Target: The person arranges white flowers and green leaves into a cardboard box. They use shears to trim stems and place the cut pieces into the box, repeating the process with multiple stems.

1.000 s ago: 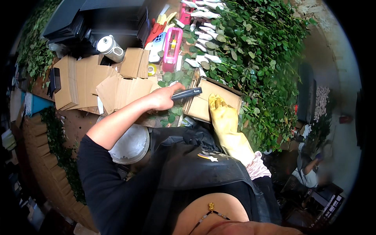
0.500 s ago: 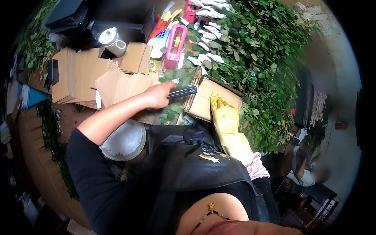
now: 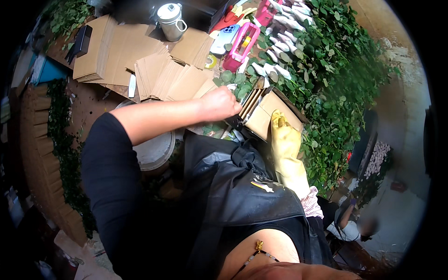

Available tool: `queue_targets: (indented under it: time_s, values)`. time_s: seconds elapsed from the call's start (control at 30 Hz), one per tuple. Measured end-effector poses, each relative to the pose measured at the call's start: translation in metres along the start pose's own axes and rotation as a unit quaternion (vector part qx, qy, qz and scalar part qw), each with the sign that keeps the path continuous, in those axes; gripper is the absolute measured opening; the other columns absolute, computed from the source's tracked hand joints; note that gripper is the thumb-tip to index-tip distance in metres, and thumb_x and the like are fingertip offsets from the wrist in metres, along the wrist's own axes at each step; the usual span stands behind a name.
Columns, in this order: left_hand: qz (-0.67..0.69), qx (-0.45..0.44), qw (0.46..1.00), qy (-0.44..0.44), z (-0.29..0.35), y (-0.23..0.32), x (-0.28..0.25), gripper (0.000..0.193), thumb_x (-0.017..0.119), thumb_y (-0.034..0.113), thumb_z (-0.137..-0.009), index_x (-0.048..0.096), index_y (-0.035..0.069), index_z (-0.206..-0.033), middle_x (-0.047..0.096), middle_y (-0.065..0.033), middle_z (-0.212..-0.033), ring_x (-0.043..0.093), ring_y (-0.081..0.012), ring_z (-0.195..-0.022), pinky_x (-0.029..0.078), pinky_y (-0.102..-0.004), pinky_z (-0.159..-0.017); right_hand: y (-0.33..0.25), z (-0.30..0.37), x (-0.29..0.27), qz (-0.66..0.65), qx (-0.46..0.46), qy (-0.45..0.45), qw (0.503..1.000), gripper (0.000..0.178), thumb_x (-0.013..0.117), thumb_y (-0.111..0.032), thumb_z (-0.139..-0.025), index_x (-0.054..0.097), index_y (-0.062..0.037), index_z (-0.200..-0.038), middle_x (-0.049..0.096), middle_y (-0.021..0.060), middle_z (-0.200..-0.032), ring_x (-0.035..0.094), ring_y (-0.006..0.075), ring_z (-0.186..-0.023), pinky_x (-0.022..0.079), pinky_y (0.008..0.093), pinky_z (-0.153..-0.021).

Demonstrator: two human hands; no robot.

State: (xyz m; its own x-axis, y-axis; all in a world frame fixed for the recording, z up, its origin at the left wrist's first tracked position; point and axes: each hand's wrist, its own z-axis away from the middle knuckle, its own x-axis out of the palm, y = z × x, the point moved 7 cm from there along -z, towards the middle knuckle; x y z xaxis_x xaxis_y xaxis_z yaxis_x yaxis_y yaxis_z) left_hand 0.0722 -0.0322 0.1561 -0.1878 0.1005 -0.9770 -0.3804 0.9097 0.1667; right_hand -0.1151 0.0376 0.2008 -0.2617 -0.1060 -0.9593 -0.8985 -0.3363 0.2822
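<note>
My left hand (image 3: 220,102), bare, is closed in a fist at the left end of a small dark-edged box (image 3: 294,108). Its fingers are around a black bar-shaped tool, mostly hidden by the fist. Upright cardboard pieces (image 3: 252,103) stand side by side in that end of the box. A flat brown cardboard sheet (image 3: 261,115) fills the rest. On this sheet lies my right hand (image 3: 285,135) in a long yellow rubber glove, fingers stretched forward and pressing on it.
Stacks of cut cardboard (image 3: 186,81) cover the table at left, near a lidded cup (image 3: 171,21). A pink tape dispenser (image 3: 241,46) and a phone (image 3: 226,38) lie behind the box. White-wrapped flower heads (image 3: 289,21) and leafy stems (image 3: 340,79) are piled at right. A bucket (image 3: 156,149) stands below.
My left hand has moved right with the black tool, up to the box's left end. My right glove stays on the cardboard. The whole view has shifted slightly.
</note>
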Motion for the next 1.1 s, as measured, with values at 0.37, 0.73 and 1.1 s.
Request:
queue_targets:
  time_s: [0.37, 0.73, 1.1]
  values:
    - [-0.245, 0.013, 0.966, 0.082, -0.057, -0.066, 0.013, 0.011, 0.057, 0.018, -0.089, 0.062, 0.01, -0.093, 0.064, -0.0067, -0.093, 0.062, -0.0245, -0.098, 0.046, -0.0383, -0.098, 0.004, -0.005, 0.004, -0.034, 0.062, -0.075, 0.995, 0.042, 0.054, -0.006, -0.096, 0.059, -0.0063, -0.138, 0.073, 0.0168, -0.121, 0.075, 0.0315, -0.097, 0.063, 0.0416, -0.077]
    - [-0.077, -0.022, 0.996, -0.038, -0.113, -0.094, 0.049, 0.007, 0.058, 0.016, -0.088, 0.06, 0.011, -0.084, 0.068, -0.0089, -0.077, 0.071, -0.0274, -0.082, 0.053, -0.0447, -0.077, 0.008, -0.008, -0.004, -0.126, 0.084, -0.088, 0.984, 0.037, 0.054, -0.006, -0.092, 0.066, -0.0017, -0.127, 0.072, 0.019, -0.12, 0.073, 0.0318, -0.105, 0.061, 0.0414, -0.083]
    - [0.395, -0.276, 0.876, 0.007, -0.008, 0.015, -0.043, 0.074, 0.069, 0.047, -0.093, 0.045, -0.009, -0.135, 0.048, -0.0292, -0.135, 0.037, -0.0472, -0.137, 0.019, -0.058, -0.121, -0.018, 0.009, -0.071, -0.558, 0.087, -0.067, 0.822, 0.126, 0.082, -0.053, -0.083, 0.002, 0.0026, -0.164, 0.038, 0.0327, -0.157, 0.052, 0.0478, -0.133, 0.043, 0.0448, -0.116]
